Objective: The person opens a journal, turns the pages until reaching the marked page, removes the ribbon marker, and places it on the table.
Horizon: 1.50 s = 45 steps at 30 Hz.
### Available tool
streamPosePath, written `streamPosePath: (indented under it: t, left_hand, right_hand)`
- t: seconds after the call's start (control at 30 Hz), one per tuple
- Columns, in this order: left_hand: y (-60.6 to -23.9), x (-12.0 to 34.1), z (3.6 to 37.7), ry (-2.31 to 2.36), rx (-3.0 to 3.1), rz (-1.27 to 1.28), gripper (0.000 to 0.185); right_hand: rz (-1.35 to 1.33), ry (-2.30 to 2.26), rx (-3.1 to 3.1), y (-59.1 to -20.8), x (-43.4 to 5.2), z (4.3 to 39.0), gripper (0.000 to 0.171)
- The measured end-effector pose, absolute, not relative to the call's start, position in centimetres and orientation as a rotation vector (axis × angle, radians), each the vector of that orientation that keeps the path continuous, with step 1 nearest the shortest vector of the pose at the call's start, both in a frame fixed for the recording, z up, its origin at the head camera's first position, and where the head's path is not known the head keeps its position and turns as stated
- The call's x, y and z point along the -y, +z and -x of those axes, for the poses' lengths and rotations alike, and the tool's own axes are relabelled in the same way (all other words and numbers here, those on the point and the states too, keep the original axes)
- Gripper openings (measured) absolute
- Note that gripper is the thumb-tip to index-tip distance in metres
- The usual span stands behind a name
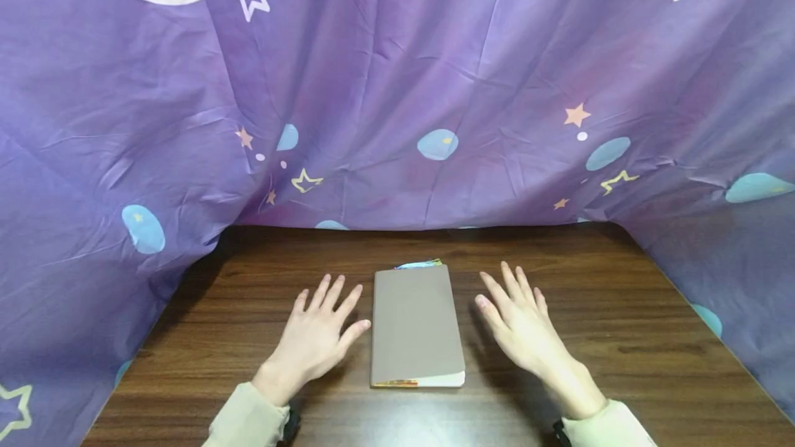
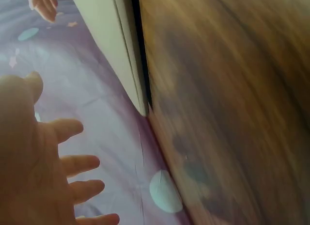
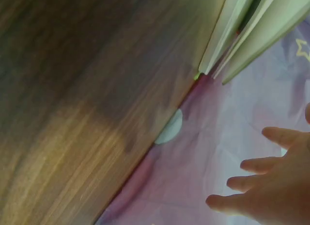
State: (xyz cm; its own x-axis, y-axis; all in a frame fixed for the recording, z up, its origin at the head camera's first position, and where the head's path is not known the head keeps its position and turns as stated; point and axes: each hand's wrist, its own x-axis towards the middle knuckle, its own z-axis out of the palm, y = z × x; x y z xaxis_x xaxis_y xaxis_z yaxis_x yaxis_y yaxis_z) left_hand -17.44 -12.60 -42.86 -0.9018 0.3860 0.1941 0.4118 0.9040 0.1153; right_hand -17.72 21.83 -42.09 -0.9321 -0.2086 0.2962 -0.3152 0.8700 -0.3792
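Note:
A grey-brown notebook point(image 1: 417, 326) lies with its cover down over the pages in the middle of the wooden table, its cover lifted slightly along the right side. Thin coloured strands point(image 1: 419, 265) stick out past its far edge. To its left, my left hand point(image 1: 313, 336) hovers palm down with fingers spread, the thumb tip close to the notebook's left edge. My right hand point(image 1: 524, 330) is held the same way off the right edge, fingers straight. Neither hand holds anything. In the right wrist view the notebook's pages point(image 3: 230, 33) show fanned a little apart.
The dark wooden table point(image 1: 621, 336) reaches back to a purple curtain point(image 1: 385, 88) printed with stars and moons. That cloth hangs behind the table and along both sides. Light sleeves cover both forearms, with a dark band showing at each wrist.

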Motion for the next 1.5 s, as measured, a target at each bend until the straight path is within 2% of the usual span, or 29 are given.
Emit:
streamPosePath:
  t: [0.5,0.8,1.03,1.33,1.5]
  left_hand:
    - [-43.4,9.6,16.7,-0.164,2.892,0.753,0.064]
    - [-43.8,7.8,15.8,-0.129,2.948,0.852,0.074]
    - [-43.7,6.8,15.5,-0.141,2.958,0.923,0.087]
    - [-43.6,6.2,15.3,-0.050,2.900,0.983,0.084]
    - [-43.4,5.9,15.1,-0.043,2.896,1.001,0.080]
  right_hand:
    - [-0.622,0.548,2.821,-43.3,-20.8,17.6,0.052]
    - [-0.826,0.453,2.781,-43.6,-20.6,17.3,0.052]
    - [-0.964,0.370,2.804,-43.7,-20.4,17.1,0.061]
    - [-1.185,0.253,2.744,-43.5,-20.6,17.0,0.081]
    - [-1.265,0.222,2.713,-43.5,-20.8,17.1,0.086]
